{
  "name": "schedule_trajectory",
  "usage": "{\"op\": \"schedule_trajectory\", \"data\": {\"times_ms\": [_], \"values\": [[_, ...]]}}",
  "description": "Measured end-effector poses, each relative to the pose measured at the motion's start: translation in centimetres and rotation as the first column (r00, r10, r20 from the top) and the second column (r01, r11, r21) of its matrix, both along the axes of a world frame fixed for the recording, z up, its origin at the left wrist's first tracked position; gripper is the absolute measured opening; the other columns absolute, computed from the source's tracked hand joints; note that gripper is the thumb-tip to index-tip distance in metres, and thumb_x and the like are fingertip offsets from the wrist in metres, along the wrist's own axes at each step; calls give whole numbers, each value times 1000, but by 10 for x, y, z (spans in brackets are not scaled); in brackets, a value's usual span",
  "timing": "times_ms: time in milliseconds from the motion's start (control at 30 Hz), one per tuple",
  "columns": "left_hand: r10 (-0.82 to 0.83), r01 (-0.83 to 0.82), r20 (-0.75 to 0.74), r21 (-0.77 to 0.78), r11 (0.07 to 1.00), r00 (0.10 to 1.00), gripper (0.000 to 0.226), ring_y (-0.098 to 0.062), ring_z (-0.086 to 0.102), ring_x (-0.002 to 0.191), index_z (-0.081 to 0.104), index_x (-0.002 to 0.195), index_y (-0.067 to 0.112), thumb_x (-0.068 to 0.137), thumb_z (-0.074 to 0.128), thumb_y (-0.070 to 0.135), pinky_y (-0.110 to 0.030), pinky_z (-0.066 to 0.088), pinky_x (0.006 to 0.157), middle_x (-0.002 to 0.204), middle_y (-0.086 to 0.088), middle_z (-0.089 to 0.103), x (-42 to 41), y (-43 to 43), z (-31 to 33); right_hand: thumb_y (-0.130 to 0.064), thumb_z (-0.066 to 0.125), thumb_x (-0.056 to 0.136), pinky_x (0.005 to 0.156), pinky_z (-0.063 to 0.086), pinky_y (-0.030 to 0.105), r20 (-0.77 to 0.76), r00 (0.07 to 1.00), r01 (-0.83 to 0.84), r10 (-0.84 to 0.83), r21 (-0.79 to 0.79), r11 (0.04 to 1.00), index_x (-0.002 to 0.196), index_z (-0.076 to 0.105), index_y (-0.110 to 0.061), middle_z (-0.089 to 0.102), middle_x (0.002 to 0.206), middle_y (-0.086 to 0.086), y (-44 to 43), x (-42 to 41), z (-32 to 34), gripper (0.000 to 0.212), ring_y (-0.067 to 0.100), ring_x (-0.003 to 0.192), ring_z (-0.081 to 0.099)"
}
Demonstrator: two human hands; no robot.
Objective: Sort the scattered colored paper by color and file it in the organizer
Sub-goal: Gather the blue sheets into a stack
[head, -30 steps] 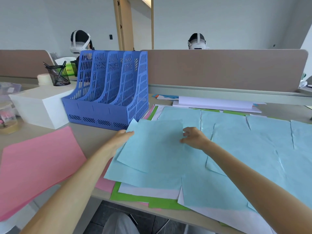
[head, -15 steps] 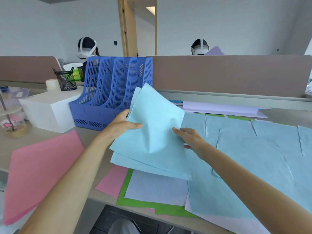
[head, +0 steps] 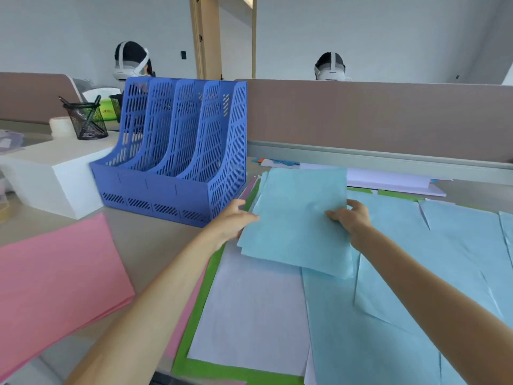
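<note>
A small stack of light blue sheets (head: 297, 218) is held just above the desk, right of the blue slotted organizer (head: 177, 151). My left hand (head: 231, 219) grips the stack's left edge, thumb on top. My right hand (head: 351, 218) pinches its right side. More light blue sheets (head: 416, 273) cover the desk to the right. Under the stack lie a lavender sheet (head: 249, 315), a green sheet (head: 211, 368) and a pink one (head: 177, 329). A pink pile (head: 55, 279) lies at the left. The organizer's slots look empty.
A white box (head: 52, 173) stands left of the organizer with a mesh pen cup (head: 86, 120) on it. White and lavender paper (head: 388, 180) is piled by the brown divider (head: 374, 118). Two people sit behind the divider.
The blue stack, tilted up half a second ago, has come down nearly flat and shifted right. Both hands still hold it. The lavender sheet beneath is more exposed.
</note>
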State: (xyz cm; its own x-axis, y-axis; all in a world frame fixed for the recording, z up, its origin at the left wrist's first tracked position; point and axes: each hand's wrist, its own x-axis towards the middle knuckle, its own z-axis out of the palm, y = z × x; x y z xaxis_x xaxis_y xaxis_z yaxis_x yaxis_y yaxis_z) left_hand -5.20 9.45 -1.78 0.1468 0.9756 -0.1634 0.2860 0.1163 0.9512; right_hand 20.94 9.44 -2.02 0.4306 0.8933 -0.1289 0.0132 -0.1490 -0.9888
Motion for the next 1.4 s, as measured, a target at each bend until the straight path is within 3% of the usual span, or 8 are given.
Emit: {"op": "schedule_trajectory", "data": {"times_ms": [267, 367, 467, 600, 967, 1133, 1233, 1400], "values": [[-22, 27, -338, 10, 1000, 941, 69, -16, 47, 105, 25, 146, 17, 89, 64, 22, -27, 40, 84, 124, -3, 47, 25, 41, -12, 7, 62, 81, 89, 49, 39, 60, 998, 26, -24, -31, 999, 147, 28, -7, 61, 107, 14, 41, 16, -12, 75, 25, 89, 59], [0, 30, -531, 48, 998, 847, 69, -21, 49, 112, 26, 143, 21, 83, 56, 38, -32, 42, 90, 129, 0, 49, 29, 46, -14, -3, 59, 84, 83, 46, 31, 272, 962, 8, 2, -35, 999, 147, 29, -11, 60, 125, 10, 45, 16, -14, 70, 26, 98, 61], [-4, 40, -652, 40, 998, 758, 74, -25, 48, 122, 23, 145, 21, 79, 48, 41, -40, 42, 100, 134, -2, 50, 31, 52, -16, -15, 58, 86, 94, 39, 30, 624, 772, -35, 118, -143, 989, 147, 30, -11, 48, 139, 12, 48, 14, -16, 67, 29, 126, 47], [-18, 36, -564, 21, 999, 825, 70, -25, 47, 122, 20, 148, 16, 89, 54, 31, -33, 42, 96, 142, -7, 43, 41, 59, -15, -23, 58, 87, 106, 36, 35, 714, 649, -94, 264, -268, 959, 149, 24, -10, 38, 145, 16, 53, 9, -21, 72, 30, 135, 37], [88, -105, -240, -60, 993, 967, 66, -24, 44, 126, 34, 140, 6, 85, 69, 13, -27, 37, 92, 139, -10, 43, 37, 73, -17, -23, 55, 89, 106, 34, 32, 689, 672, -124, 272, -258, 958, 152, 16, -9, 34, 150, 14, 54, 3, -24, 76, 27, 138, 33], [137, -146, -134, -59, 987, 981, 68, -28, 59, 105, 31, 137, 7, 80, 67, 1, -41, 53, 86, 121, -13, 55, 31, 75, -14, -24, 57, 89, 100, 38, 30, 605, 749, -162, 271, -229, 960, 152, 20, -15, 36, 150, 7, 58, -4, -23, 73, 25, 135, 39], [165, -163, -213, 25, 986, 963, 71, -28, 52, 104, 23, 142, 14, 83, 58, -4, -37, 48, 85, 122, -9, 47, 24, 76, -9, -21, 59, 89, 93, 40, 27, 497, 832, -192, 248, -160, 968, 148, 32, -18, 42, 147, 4, 58, -5, -24, 65, 21, 128, 46], [141, -44, -623, 169, 985, 769, 56, -28, 42, 112, 27, 140, 11, 87, 43, 4, -33, 40, 78, 140, -13, 27, 11, 67, -3, -16, 59, 88, 96, 41, 25, 688, 693, -202, 218, -105, 974, 128, 58, -14, 60, 130, 4, 43, 7, -22, 40, 21, 120, 55]]}}
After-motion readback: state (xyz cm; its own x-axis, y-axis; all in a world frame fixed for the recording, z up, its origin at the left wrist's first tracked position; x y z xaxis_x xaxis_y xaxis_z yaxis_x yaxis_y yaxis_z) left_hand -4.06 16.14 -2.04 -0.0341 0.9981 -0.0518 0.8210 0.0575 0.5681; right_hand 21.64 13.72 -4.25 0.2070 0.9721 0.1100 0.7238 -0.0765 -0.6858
